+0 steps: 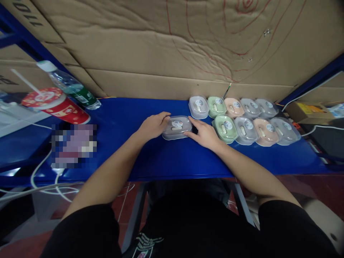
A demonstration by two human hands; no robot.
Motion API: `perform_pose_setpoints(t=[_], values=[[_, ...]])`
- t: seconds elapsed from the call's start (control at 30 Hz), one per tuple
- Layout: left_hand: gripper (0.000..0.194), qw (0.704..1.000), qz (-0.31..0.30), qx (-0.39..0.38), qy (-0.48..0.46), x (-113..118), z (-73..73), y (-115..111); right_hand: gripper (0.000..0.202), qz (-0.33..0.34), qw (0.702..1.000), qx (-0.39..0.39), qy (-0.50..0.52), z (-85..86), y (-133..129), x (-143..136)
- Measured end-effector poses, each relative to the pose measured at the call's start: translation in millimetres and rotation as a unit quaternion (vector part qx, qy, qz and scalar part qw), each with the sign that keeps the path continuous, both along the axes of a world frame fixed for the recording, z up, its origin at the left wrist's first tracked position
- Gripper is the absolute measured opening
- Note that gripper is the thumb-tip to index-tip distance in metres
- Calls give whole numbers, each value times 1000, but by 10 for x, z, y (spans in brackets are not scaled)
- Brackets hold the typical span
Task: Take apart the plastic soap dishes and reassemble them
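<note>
A grey plastic container (176, 128) with a clear lid and a round label lies flat on the blue table, in front of my body. My left hand (154, 126) grips its left end, fingers along the far side. At its right end, my right hand (203, 133) holds it between the thumb on the near side and the fingers on the far side. Similar lidded containers stand to the right in two rows: a green one (225, 129) is nearest to my right hand, and a grey one (199, 106) begins the back row.
A red paper cup (63, 107) with a straw and a clear bottle (73, 87) with a green label stand at the left. White cables (40, 175) hang by the front edge. Cardboard (134, 46) walls the back; an open carton (309, 111) sits at the right.
</note>
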State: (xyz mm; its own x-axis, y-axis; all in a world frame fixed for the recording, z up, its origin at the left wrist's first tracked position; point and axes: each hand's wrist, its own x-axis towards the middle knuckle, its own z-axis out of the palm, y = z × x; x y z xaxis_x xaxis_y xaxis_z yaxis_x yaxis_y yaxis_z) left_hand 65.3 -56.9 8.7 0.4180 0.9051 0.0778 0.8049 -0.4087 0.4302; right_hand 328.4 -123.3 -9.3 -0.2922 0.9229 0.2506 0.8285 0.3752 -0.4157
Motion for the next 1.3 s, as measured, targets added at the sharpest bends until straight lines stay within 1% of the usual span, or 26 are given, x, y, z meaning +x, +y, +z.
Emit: perform_pose_setpoints(t=[0.1, 0.23, 0.33, 0.4, 0.43, 0.47, 0.5, 0.6, 0.63, 0.67, 0.73, 0.8, 0.87, 0.93, 1.03, 1.3], values=[[48, 999, 18, -28, -14, -9, 33, -21, 61, 0, 999, 42, 30, -25, 18, 39], [54, 998, 42, -42, 22, -22, 117, -49, 46, 20, 996, 76, 34, -46, 48, 79], [59, 998, 29, -45, 39, 11, 123, -81, 42, 29, 993, 117, 16, 10, 0, 70], [60, 998, 10, -55, 20, 68, 75, -114, 41, 32, 990, 138, 15, 93, -89, 30], [61, 997, -5, -71, -5, 106, 38, -134, 40, 44, 989, 143, 16, 142, -147, 0], [63, 994, -20, -98, -40, 149, -6, -157, 39, 68, 987, 146, 14, 190, -209, -35], [65, 987, -36, -134, -81, 192, -50, -179, 39, 107, 984, 142, 7, 232, -269, -71], [70, 950, -75, -234, -191, 296, -155, -237, 37, 248, 962, 107, -36, 299, -392, -155], [70, 943, -82, -245, -210, 313, -172, -247, 38, 279, 954, 92, -54, 299, -405, -164], [69, 942, -89, -239, -216, 318, -177, -252, 38, 294, 950, 81, -72, 291, -402, -161], [63, 958, -103, -189, -191, 301, -164, -243, 40, 286, 950, 68, -101, 262, -363, -125], [56, 978, -114, -112, -133, 264, -134, -216, 39, 255, 958, 65, -113, 235, -304, -69], [51, 988, -122, -58, -76, 228, -111, -180, 38, 220, 967, 65, -113, 224, -257, -24], [49, 989, -131, -42, -47, 206, -105, -144, 38, 192, 973, 70, -110, 227, -234, -7], [49, 989, -140, -36, -33, 190, -127, -100, 37, 171, 976, 80, -108, 242, -237, -17], [53, 987, -156, -25, -11, 145, -196, -61, 38, 162, 977, 85, -106, 242, -204, 81]])
